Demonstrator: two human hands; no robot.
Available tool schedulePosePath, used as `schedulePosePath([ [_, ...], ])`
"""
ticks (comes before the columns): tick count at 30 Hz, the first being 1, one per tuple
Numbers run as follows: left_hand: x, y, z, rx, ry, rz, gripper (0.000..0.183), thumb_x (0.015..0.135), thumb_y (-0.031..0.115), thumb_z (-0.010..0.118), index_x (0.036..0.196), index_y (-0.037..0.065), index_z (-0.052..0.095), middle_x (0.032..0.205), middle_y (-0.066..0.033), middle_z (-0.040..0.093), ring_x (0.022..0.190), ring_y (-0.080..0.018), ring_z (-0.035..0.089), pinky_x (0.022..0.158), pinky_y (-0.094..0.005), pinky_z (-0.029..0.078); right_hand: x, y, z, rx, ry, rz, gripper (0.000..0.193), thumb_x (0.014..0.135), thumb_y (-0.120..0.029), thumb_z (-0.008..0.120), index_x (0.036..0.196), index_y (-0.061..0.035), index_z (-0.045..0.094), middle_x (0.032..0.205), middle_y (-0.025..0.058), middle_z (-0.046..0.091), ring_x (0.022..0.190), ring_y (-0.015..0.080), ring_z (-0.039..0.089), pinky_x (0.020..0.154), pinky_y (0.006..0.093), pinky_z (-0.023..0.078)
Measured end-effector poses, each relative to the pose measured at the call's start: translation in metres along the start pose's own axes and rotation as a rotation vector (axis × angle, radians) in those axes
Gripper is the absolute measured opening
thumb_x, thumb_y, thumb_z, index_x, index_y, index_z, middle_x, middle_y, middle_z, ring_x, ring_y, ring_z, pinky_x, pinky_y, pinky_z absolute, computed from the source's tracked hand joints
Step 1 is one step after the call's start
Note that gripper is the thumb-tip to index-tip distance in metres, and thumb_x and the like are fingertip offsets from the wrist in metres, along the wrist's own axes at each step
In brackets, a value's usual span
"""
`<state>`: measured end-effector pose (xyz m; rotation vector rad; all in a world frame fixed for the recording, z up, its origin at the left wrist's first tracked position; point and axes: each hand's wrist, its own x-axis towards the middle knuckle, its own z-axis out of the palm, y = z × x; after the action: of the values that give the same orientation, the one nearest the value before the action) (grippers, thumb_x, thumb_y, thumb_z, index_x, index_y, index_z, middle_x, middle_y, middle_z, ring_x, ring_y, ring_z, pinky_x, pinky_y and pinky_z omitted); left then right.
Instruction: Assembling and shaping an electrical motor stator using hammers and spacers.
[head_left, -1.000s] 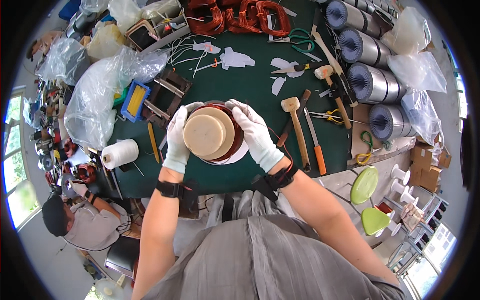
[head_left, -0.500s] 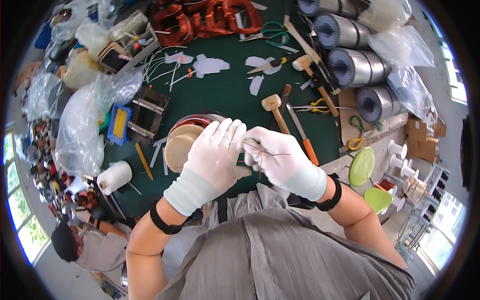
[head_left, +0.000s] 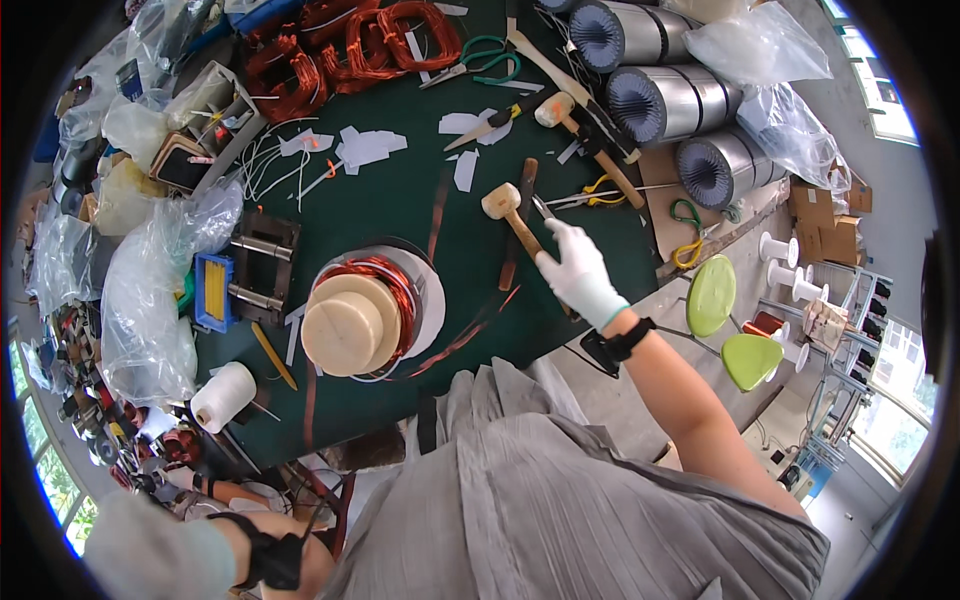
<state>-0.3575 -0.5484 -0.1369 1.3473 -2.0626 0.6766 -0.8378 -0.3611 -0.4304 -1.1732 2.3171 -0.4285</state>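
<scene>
My right hand point(head_left: 578, 275), in a white glove, reaches over the table with thumb and forefinger apart. It lies across a long thin-bladed tool point(head_left: 541, 207); only the blade end shows, the handle being hidden beneath the glove. Beside the fingertips is a wooden mallet point(head_left: 501, 202). My left hand point(head_left: 150, 555) is a white blur at the lower left, away from the tabletop, its fingers smeared. Between my arms stands a cream round former point(head_left: 345, 325) with a copper wire coil point(head_left: 402, 305) around it. Loose copper leads point(head_left: 470, 335) trail rightward from it.
Steel cylinders point(head_left: 670, 103), scissors point(head_left: 490, 60), a second mallet point(head_left: 553, 110) and finished copper coils point(head_left: 415, 38) line the far side. At left are a blue tray point(head_left: 213, 290), a white thread spool point(head_left: 223, 397) and plastic bags point(head_left: 150, 310). A co-worker's arm point(head_left: 235, 490) shows lower left.
My hands have parted: the right went right to the thin-bladed tool, the left swung down to the lower left. Copper leads that were at my fingers now lie loose. The view has shifted.
</scene>
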Motion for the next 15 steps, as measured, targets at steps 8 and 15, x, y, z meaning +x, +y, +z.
schedulePosePath([
  [8, -0.022, 0.101, 0.142, -0.864, -1.003, -0.186, 0.038, 0.107, 0.016, 0.046, 0.139, 0.0, 0.059, 0.131, -0.0175, 0.067, 0.127, -0.0284, 0.063, 0.111, -0.0395, 0.046, 0.07, -0.003, 0.041, 0.17, 0.356, -0.311, 0.039, 0.097, -0.019, 0.066, 0.132, -0.0046, 0.059, 0.12, 0.0234, 0.061, 0.111, 0.0444, 0.06, 0.098, 0.0508, 0.05],
  [15, -0.056, 0.18, 0.121, -0.717, -0.954, -0.05, 0.04, 0.088, 0.011, 0.065, 0.128, 0.003, 0.065, 0.142, -0.0187, 0.057, 0.132, -0.0361, 0.054, 0.116, -0.0438, 0.04, 0.249, 0.066, -0.043, -0.335, 0.357, 0.039, 0.056, 0.088, -0.023, 0.064, 0.143, -0.0152, 0.054, 0.127, 0.0211, 0.065, 0.119, 0.0412, 0.064, 0.098, 0.0531, 0.053],
])
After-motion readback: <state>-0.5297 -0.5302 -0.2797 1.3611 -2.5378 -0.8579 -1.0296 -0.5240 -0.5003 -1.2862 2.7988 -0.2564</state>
